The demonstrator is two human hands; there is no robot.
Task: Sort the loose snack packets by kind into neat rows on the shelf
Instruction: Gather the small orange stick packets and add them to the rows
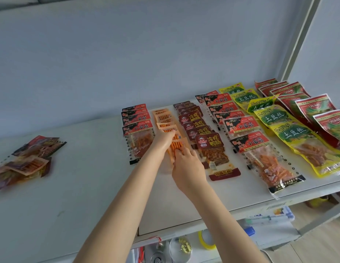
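Currently: my arms outstretched; left hand [163, 138], right hand [186, 164] both pinch orange plastic snack packet [176, 146]; white shelf [89, 186] beneath.

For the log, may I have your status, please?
Left hand, right hand hold orange packet over orange row. Loose pile unsorted, far left. Nothing blocking.

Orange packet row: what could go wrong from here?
The left hand and right hand hold the orange packet in a narrow gap between rows; a wrist could nudge the brown packets askew. The long red packet reaches nearly to the shelf edge and might slip off.
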